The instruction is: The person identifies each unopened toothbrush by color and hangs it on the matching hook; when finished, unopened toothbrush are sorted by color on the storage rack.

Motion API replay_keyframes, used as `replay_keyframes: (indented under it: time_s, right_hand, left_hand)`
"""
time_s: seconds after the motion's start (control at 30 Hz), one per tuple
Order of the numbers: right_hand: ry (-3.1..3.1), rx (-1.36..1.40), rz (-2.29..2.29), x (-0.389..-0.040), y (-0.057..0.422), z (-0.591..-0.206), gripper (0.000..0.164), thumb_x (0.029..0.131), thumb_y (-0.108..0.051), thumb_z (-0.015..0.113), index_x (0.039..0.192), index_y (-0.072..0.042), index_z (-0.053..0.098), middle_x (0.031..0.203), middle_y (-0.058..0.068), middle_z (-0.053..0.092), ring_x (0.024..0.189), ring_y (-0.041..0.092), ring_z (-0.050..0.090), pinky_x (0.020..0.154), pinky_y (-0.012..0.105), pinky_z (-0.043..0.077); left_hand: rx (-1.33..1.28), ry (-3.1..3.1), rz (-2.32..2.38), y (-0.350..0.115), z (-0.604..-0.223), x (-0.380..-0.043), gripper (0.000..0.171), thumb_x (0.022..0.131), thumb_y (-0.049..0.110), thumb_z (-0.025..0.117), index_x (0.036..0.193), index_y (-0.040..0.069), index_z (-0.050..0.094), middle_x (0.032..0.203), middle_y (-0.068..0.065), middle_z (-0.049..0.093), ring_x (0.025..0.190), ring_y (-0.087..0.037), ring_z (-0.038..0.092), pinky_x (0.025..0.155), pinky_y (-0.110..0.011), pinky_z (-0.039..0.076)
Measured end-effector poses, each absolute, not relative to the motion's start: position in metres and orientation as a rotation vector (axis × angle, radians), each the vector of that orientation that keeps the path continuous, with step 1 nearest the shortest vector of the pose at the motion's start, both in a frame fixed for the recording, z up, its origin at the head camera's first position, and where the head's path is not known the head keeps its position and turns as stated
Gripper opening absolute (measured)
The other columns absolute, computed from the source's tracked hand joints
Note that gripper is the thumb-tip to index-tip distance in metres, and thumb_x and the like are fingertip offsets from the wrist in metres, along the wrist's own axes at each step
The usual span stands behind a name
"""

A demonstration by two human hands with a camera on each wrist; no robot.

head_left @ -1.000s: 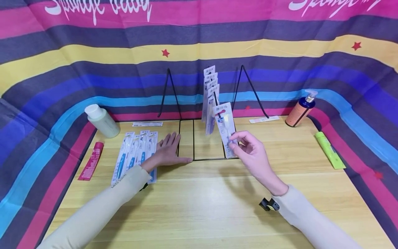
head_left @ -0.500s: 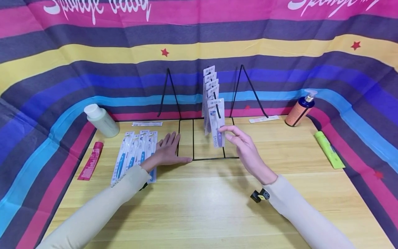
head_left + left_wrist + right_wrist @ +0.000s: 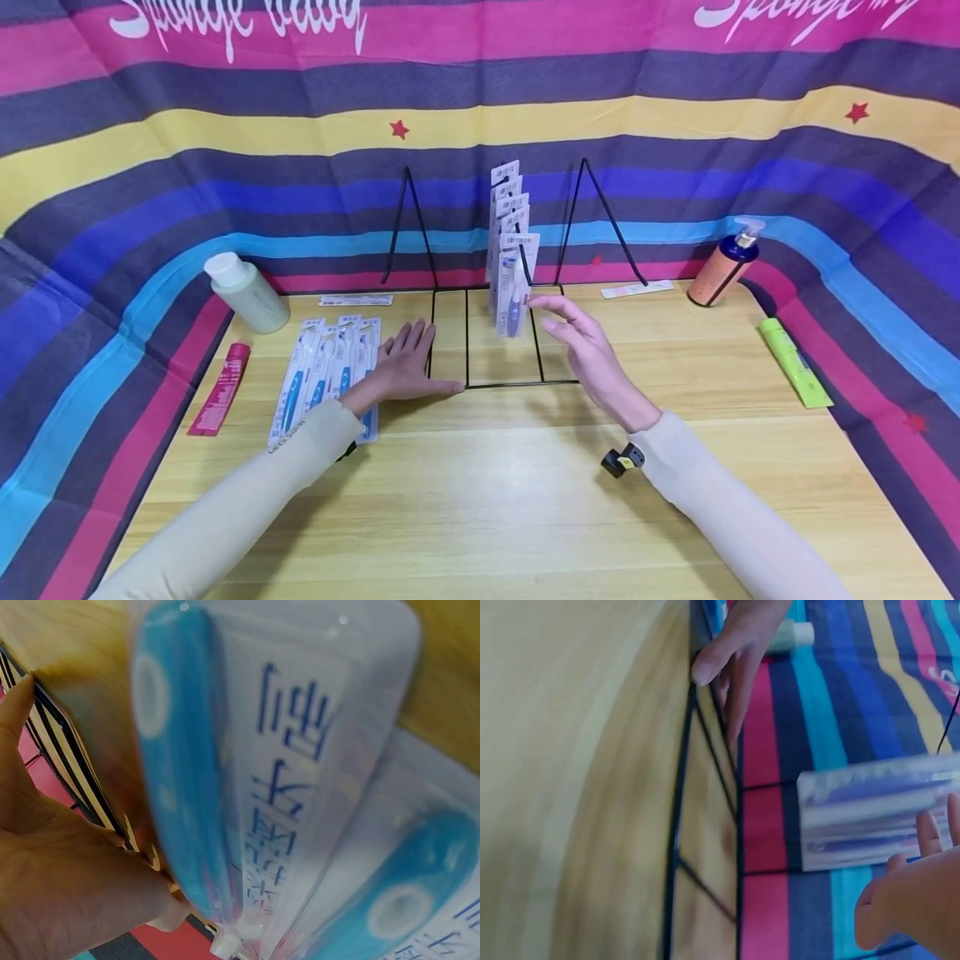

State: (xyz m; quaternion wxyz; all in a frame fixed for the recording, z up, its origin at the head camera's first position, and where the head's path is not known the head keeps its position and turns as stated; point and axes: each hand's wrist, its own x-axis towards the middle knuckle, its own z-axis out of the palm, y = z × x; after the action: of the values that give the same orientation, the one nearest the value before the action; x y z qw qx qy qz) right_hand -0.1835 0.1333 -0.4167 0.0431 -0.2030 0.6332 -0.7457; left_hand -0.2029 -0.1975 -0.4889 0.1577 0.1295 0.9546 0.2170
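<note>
A black wire display rack [image 3: 504, 386] stands on the table, with several carded toothbrushes hanging in a row on its middle hook. The front toothbrush pack [image 3: 513, 283] has a purple handle and hangs nearly straight down. My right hand [image 3: 592, 354] is just right of it, fingers loosely bent and fingertips at the card's edge, gripping nothing. In the right wrist view, the fingers [image 3: 928, 834] spread beside the hanging pack [image 3: 870, 814]. My left hand [image 3: 405, 364] rests spread on the left of the rack's base. Beside it lie several blue toothbrush packs [image 3: 296, 379], close up in the left wrist view.
On the left are a white-capped bottle [image 3: 247, 292] and a pink tube [image 3: 220, 390]. A pump bottle [image 3: 723, 265] and a green tube [image 3: 795, 362] stand and lie at right. Flat white packs [image 3: 637, 288] lie at the back. Striped cloth [image 3: 675, 75] surrounds the table.
The front toothbrush pack, pinched by my right hand at first, has moved left and back along the hook and hangs free. My right hand has let go; my left has stayed put.
</note>
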Motion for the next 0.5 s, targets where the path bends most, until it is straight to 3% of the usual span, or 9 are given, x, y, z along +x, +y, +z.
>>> replay_keyframes:
  time_s: [0.2, 0.33, 0.5]
  right_hand:
    - [2.017, -0.561, -2.228, -0.194, 0.158, -0.434, 0.045, 0.109, -0.007, 0.054, 0.149, 0.012, 0.052, 0.156, 0.019, 0.053, 0.147, 0.034, 0.043, 0.119, 0.039, 0.032]
    - [2.198, -0.504, -2.0, -0.205, 0.18, -0.446, 0.053, 0.11, -0.015, 0.06, 0.157, 0.005, 0.048, 0.164, 0.02, 0.045, 0.152, 0.039, 0.039, 0.124, 0.049, 0.032]
    - [2.3, -0.425, -1.596, -0.214, 0.201, -0.459, 0.077, 0.112, -0.04, 0.061, 0.172, -0.008, 0.026, 0.178, 0.017, 0.023, 0.162, 0.042, 0.02, 0.127, 0.064, 0.018]
  left_hand:
    - [0.378, 2.722, 0.641, -0.197, -0.488, -0.203, 0.132, 0.087, 0.08, 0.071, 0.176, 0.008, 0.005, 0.182, -0.015, -0.006, 0.166, -0.04, -0.01, 0.126, -0.068, -0.002]
    - [0.377, 2.723, 0.657, -0.197, -0.488, -0.203, 0.133, 0.086, 0.08, 0.072, 0.176, 0.008, 0.006, 0.182, -0.015, -0.006, 0.166, -0.041, -0.008, 0.126, -0.069, -0.001]
    - [0.371, 2.719, 0.665, -0.196, -0.483, -0.201, 0.134, 0.085, 0.079, 0.074, 0.176, 0.006, 0.008, 0.182, -0.018, -0.004, 0.165, -0.044, -0.006, 0.125, -0.071, 0.0]
